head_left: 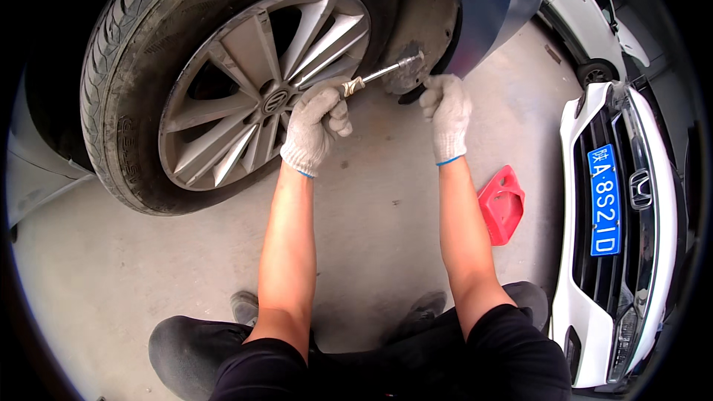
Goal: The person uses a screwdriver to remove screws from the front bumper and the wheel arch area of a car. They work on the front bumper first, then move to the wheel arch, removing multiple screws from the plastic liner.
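My left hand [312, 120], in a white knit glove, is closed around the handle of a screwdriver [382, 72] with a slim metal shaft. The shaft slants up to the right, its tip over the dark wheel-arch liner [427, 26] behind the tyre [122, 96]. The back of this hand is in front of the silver alloy wheel [249, 56]. My right hand [448, 113], gloved too, is up by the lower corner of the dark blue bumper [486, 18]. Its fingers are curled together; whatever they pinch, if anything, is hidden.
A red plastic tray-like piece [503, 208] lies on the concrete floor [371, 230] beyond my right forearm. Along the right side stands a white car [579, 275] with a black grille, and another white car [575, 7] is farther back. My knees are bent low over the floor.
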`<state>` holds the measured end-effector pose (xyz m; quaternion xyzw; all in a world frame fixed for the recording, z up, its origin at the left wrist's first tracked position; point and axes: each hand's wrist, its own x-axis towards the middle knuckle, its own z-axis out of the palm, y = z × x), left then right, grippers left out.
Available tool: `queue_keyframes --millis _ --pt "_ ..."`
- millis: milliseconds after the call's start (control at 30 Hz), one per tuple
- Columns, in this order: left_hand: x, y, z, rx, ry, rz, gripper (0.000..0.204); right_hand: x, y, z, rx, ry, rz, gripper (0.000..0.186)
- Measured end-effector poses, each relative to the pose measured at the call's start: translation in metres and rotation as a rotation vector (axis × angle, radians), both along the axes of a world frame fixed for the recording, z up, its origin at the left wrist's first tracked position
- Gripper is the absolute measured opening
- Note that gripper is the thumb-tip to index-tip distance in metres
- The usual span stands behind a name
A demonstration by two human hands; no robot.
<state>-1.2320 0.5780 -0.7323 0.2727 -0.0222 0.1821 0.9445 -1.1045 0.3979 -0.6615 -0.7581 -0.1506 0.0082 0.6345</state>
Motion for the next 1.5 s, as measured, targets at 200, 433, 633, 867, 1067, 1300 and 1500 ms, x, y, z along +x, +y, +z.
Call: queue_keyframes --millis 200,433,633,867,1067,1300,1500 --pt "0.029 -0.012 0.005 -0.151 -0.048 -0.015 0.028 0.013 0.006 0.002 -0.765 -0.494 -0.488 0.05" --pt "0.046 -0.004 -0.005 -0.152 0.002 -0.001 0.03 0.023 0.03 0.011 -0.97 -0.393 -0.561 0.065" --pt "0.05 -0.004 -0.002 -0.109 0.028 -0.042 0.034 0.038 0.04 -0.001 -0.834 -0.419 -0.687 0.065" --pt "0.056 -0.015 -0.003 -0.144 0.012 -0.067 0.034 0.04 0.041 -0.003 -0.835 -0.426 -0.706 0.056" --pt "0.06 -0.011 -0.016 -0.185 -0.046 -0.032 0.033 0.037 0.043 -0.002 -0.774 -0.42 -0.688 0.058" --pt "0.059 -0.011 -0.004 -0.15 -0.026 -0.024 0.033 0.041 0.04 -0.006 -0.794 -0.441 -0.743 0.057" --pt "0.06 -0.015 -0.006 -0.168 -0.023 -0.031 0.034 0.048 0.034 -0.01 -0.847 -0.458 -0.769 0.054"
